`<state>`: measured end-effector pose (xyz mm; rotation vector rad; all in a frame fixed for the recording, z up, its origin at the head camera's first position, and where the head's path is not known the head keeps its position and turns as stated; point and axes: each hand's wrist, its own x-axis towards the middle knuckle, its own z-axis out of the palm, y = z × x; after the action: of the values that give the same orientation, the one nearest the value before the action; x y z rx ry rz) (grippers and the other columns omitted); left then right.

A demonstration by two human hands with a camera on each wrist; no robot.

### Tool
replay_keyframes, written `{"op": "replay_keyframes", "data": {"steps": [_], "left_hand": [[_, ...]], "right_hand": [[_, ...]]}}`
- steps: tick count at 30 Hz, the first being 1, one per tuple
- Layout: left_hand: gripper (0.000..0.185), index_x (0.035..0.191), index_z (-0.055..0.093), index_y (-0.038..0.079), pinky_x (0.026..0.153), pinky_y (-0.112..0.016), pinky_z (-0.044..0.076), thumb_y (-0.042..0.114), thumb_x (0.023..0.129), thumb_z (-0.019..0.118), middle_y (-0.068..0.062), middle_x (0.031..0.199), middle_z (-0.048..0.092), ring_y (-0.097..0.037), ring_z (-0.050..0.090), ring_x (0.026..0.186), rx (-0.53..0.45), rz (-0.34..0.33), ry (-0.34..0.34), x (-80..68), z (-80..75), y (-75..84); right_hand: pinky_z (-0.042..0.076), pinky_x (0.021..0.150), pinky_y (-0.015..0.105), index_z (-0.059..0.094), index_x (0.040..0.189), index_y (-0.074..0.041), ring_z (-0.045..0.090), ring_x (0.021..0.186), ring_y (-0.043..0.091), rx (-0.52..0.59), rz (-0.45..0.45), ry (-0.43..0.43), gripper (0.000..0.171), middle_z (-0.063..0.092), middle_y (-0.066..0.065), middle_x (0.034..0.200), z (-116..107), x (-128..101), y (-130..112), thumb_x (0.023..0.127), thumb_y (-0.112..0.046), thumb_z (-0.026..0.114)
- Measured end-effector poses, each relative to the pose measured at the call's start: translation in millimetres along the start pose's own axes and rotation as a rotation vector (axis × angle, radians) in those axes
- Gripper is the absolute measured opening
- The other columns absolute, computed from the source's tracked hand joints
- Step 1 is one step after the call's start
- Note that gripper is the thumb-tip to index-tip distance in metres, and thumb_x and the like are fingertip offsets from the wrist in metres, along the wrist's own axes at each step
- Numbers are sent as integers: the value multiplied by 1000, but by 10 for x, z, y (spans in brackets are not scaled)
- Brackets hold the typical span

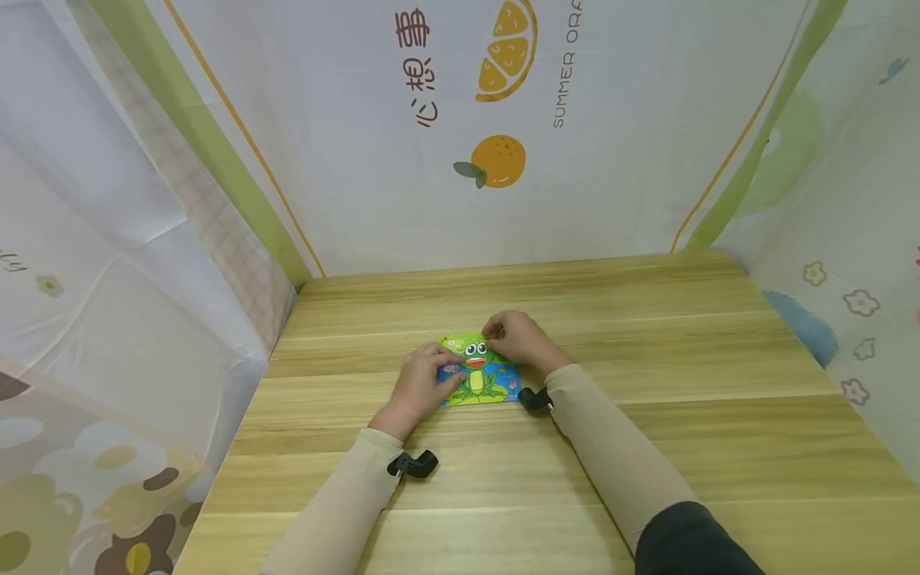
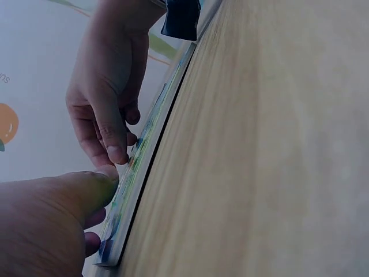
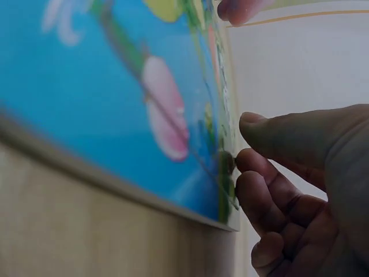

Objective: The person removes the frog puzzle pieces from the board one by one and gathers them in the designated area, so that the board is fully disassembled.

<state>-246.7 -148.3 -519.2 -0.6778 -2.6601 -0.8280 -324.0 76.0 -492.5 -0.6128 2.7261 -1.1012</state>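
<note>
Object: a frog puzzle board (image 1: 480, 372) lies flat on the wooden table (image 1: 647, 447), directly under both hands.
Left hand (image 1: 419, 385): rests on the board's left part, fingers laid fairly straight on the picture face, thumb (image 2: 86, 190) stretched along the surface. It pinches nothing; judged to be steadying the board so it does not slide.
Right hand (image 1: 519, 335): sits over the far right corner, just beyond the frog's head. Fingers curled, tips (image 3: 253, 158) brought down onto the face beside the thumb (image 3: 277, 135).
Right grip state: fingers drawn together at the surface. Whether a loose piece is pinched between them, I cannot tell; the contact point is too blurred.
Relation of hands: close, thumb and fingertips nearly meeting above the board in the left wrist view, left nearer the person, right farther away.
Board attitude: flush to the table, near edge (image 3: 115, 184) unlifted.
Surroundings: printed cloth backdrop (image 1: 460, 120) with oranges behind the hands; beige sleeves cover both forearms.
</note>
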Motion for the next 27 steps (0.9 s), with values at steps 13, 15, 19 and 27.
{"op": "replay_keyframes", "data": {"steps": [13, 15, 19, 27], "left_hand": [[25, 107, 75, 22, 89, -37, 38, 34, 85, 75, 9, 106, 60, -11, 51, 103, 26, 15, -27, -6, 6, -19], [23, 106, 75, 23, 90, -37, 38, 34, 86, 74, 10, 107, 60, -11, 50, 103, 33, 17, -32, -4, 5, -19], [23, 106, 75, 23, 91, -37, 37, 34, 86, 73, 10, 108, 58, -11, 50, 104, 49, 12, -46, 1, 6, -12], [24, 109, 75, 24, 88, -35, 37, 34, 88, 72, 10, 106, 55, -10, 48, 101, 68, 6, -60, -6, 12, -4]], "right_hand": [[50, 78, 29, 71, 97, -19, 57, 85, 12, -44, 35, -31, 10, 63, -6, 89, 59, 57, 33, 88, -23, 73], [49, 79, 30, 71, 99, -19, 57, 86, 13, -44, 38, -42, 12, 62, -6, 90, 60, 61, 31, 88, -23, 73], [50, 80, 31, 71, 101, -17, 57, 87, 14, -39, 33, -70, 15, 63, -5, 91, 30, 63, 20, 88, -23, 73], [50, 76, 31, 70, 101, -13, 57, 83, 16, -56, -2, -135, 17, 63, -2, 87, -69, 84, -3, 86, -19, 75]]}}
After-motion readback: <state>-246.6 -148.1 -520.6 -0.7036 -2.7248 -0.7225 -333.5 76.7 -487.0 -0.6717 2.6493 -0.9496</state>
